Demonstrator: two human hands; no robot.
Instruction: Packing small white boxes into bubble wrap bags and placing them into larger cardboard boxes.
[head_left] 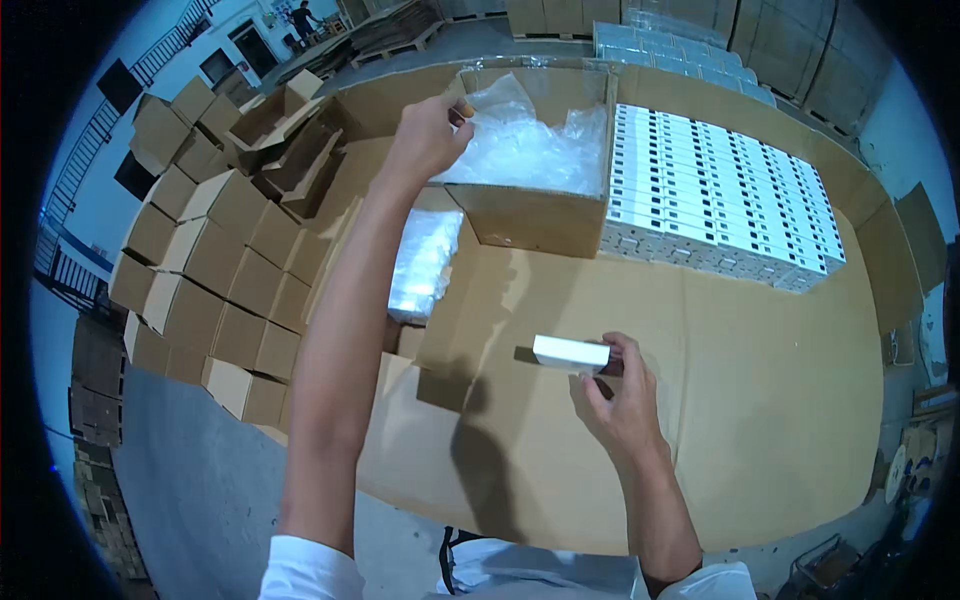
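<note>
My left hand (432,135) reaches far forward into an open cardboard box (530,215) and pinches the clear plastic bags (530,145) piled inside it. My right hand (618,395) is close to me, above the cardboard-covered work surface (760,400), and holds a small flat white box (571,352) by its right end. The white box is level and its left end sticks out free.
Rows of small white boxes (720,195) are packed tightly at the back right. A stack of clear bags (425,262) lies left of the open box. Many brown cartons (215,270) are heaped on the left. A person stands far off at the top left.
</note>
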